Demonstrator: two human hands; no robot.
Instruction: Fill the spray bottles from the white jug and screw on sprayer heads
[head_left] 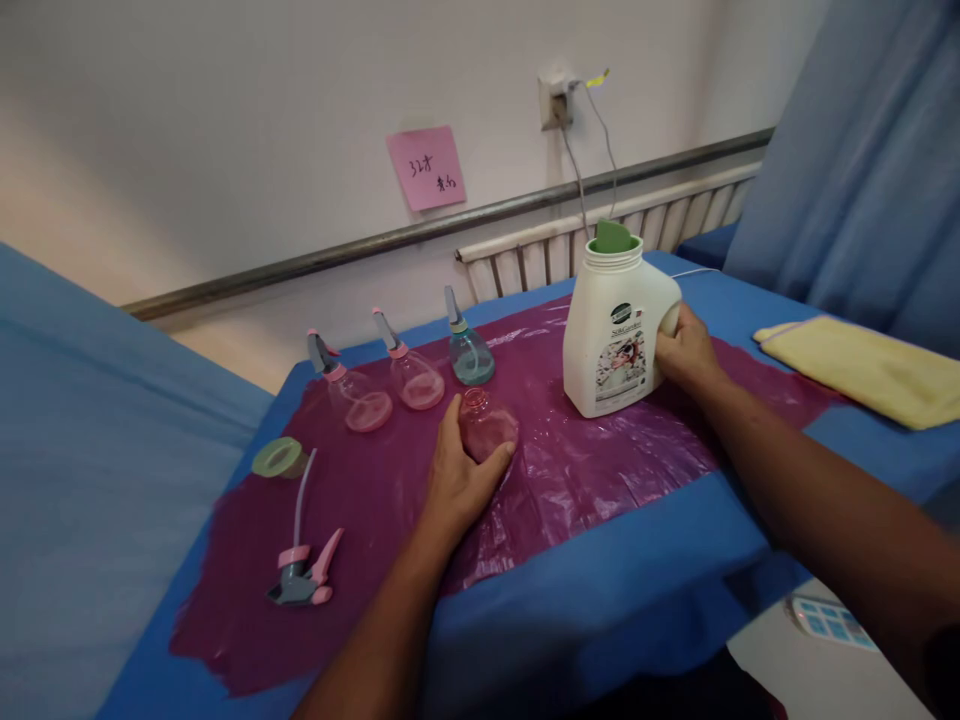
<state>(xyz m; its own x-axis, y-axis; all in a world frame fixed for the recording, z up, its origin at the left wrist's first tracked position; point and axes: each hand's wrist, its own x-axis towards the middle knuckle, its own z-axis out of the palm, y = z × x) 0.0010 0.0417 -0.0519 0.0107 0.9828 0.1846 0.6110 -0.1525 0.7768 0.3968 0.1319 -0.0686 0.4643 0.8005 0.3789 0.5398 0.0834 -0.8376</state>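
My left hand (463,470) is wrapped round a pink see-through spray bottle (491,425) that has no spray head; its open neck points up. My right hand (686,350) grips the handle of a large white jug (600,330), whose wide mouth shows a green spout (613,237). The jug is upright, to the right of the bottle and apart from it; I cannot tell whether its base touches the sheet. On the left lies a pink and grey spray head (300,580) with its tube. Beyond it sits a pale green cap (277,457).
Two pink spray bottles (360,405) (418,380) and a teal one (472,355), all with spray heads, stand behind my left hand. A purple plastic sheet (390,490) covers much of the blue table. A yellow cloth (862,365) lies right; blue curtains (885,170) hang either side.
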